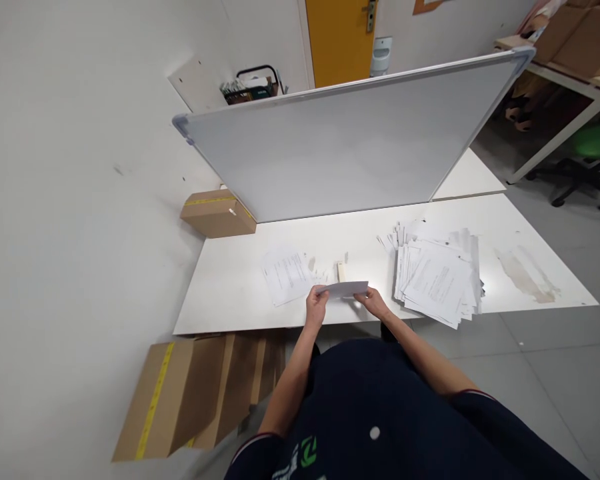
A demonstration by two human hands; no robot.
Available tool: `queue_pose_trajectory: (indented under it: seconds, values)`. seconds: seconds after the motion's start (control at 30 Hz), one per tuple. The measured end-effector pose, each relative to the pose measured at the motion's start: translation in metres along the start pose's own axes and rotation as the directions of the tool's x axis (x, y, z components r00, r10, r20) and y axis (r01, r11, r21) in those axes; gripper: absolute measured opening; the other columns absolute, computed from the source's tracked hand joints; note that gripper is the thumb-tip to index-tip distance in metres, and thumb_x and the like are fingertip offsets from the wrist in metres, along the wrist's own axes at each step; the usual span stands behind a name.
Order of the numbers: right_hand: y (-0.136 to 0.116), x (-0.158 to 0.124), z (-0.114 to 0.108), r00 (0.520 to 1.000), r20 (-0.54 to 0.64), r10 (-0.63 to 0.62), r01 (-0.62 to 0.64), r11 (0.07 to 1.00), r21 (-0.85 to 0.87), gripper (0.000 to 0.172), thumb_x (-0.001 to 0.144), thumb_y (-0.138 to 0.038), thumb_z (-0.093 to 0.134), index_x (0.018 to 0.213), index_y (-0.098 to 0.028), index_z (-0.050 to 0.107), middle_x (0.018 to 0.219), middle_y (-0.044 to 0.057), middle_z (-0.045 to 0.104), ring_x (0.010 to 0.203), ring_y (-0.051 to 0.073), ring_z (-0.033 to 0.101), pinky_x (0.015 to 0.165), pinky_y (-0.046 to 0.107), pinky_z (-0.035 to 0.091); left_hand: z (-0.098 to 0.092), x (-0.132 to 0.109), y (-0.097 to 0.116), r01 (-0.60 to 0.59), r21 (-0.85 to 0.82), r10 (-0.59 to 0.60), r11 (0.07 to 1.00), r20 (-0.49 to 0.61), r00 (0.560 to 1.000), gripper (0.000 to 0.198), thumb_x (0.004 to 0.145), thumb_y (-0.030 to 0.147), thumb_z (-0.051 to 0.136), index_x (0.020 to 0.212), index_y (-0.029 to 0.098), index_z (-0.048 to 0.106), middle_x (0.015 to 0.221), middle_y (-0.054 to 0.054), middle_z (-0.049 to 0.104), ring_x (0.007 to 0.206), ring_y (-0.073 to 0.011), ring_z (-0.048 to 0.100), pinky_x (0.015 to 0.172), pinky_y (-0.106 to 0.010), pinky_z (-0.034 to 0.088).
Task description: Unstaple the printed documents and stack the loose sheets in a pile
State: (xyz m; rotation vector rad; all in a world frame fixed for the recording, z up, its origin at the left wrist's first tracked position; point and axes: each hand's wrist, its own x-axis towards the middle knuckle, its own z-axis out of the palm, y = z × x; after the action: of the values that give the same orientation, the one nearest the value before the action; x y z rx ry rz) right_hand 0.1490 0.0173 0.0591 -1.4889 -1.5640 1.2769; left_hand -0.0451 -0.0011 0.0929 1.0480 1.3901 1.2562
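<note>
Between my two hands I hold a sheet of white paper (344, 289) just above the front of the white table. My left hand (317, 303) pinches its left end, and my right hand (373, 302) grips the right end. Behind the paper, a small cream-coloured stick-like object (341, 271) lies on the table, partly covered by the sheet. Printed papers (287, 275) rest to the left of my hands. To the right sits a thick, untidy pile of printed sheets (437, 277), some jutting past the table's front edge.
A whiteboard (350, 140) stands upright along the back of the table (230, 287). One cardboard box (217, 213) is at the back left corner, and several larger boxes (180, 400) stand on the floor at left. A green chair (597, 143) is at far right.
</note>
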Motion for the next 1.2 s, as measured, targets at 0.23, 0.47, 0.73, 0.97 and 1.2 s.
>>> queue_pose_trajectory:
  seconds: [0.23, 0.47, 0.73, 0.97, 1.2]
  values:
    - [-0.048, -0.002, -0.03, 0.991, 0.102, -0.082, 0.107, 0.958, -0.267, 0.023, 0.079, -0.031, 0.046, 0.091, -0.022, 0.063, 0.093, 0.004, 0.065, 0.089, 0.022, 0.056, 0.079, 0.031, 0.039, -0.006, 0.004, -0.012, 0.029, -0.113, -0.039, 0.993, -0.088, 0.995, 0.031, 0.073, 0.034, 0.054, 0.099, 0.018, 0.049, 0.094, -0.006, 0.061, 0.092, -0.0171, 0.057, 0.084, -0.032, 0.042]
    - [-0.097, -0.014, -0.046, 0.952, 0.301, -0.053, 0.292, 0.444, -0.847, 0.019, 0.084, -0.017, 0.04, 0.092, -0.018, 0.057, 0.085, 0.01, 0.061, 0.085, 0.022, 0.054, 0.072, 0.031, 0.032, -0.023, -0.005, -0.026, -0.005, 0.143, 0.028, 0.99, -0.159, 0.987, 0.055, 0.069, 0.026, 0.057, 0.12, 0.02, 0.038, 0.12, -0.013, 0.047, 0.106, -0.0215, 0.049, 0.091, -0.039, 0.038]
    - [-0.079, -0.019, -0.025, 0.947, 0.306, 0.093, 0.261, 0.33, -0.907, 0.022, 0.081, -0.005, 0.039, 0.086, -0.017, 0.057, 0.084, 0.011, 0.061, 0.081, 0.021, 0.055, 0.065, 0.03, 0.032, -0.022, -0.009, -0.061, -0.156, 0.405, 0.093, 0.901, 0.17, 0.981, 0.026, 0.067, 0.017, 0.058, 0.092, 0.024, 0.064, 0.104, -0.006, 0.061, 0.105, -0.0221, 0.052, 0.096, -0.044, 0.034]
    - [-0.069, -0.018, -0.021, 0.957, 0.273, 0.102, 0.219, 0.363, -0.905, 0.026, 0.08, -0.003, 0.037, 0.092, -0.017, 0.056, 0.091, 0.012, 0.06, 0.086, 0.022, 0.054, 0.067, 0.03, 0.033, -0.022, -0.008, -0.072, -0.152, 0.426, 0.082, 0.892, 0.178, 0.981, 0.025, 0.066, 0.012, 0.056, 0.084, 0.025, 0.066, 0.093, -0.004, 0.066, 0.097, -0.022, 0.055, 0.092, -0.046, 0.038]
    - [-0.065, -0.017, -0.034, 0.968, 0.228, 0.106, 0.147, 0.498, -0.855, 0.024, 0.083, -0.011, 0.036, 0.096, -0.018, 0.054, 0.088, 0.01, 0.062, 0.082, 0.021, 0.056, 0.067, 0.03, 0.033, -0.018, -0.003, -0.06, -0.144, 0.467, 0.094, 0.872, 0.13, 0.987, 0.019, 0.075, 0.024, 0.052, 0.088, 0.024, 0.066, 0.093, -0.006, 0.065, 0.094, -0.0222, 0.056, 0.088, -0.043, 0.041]
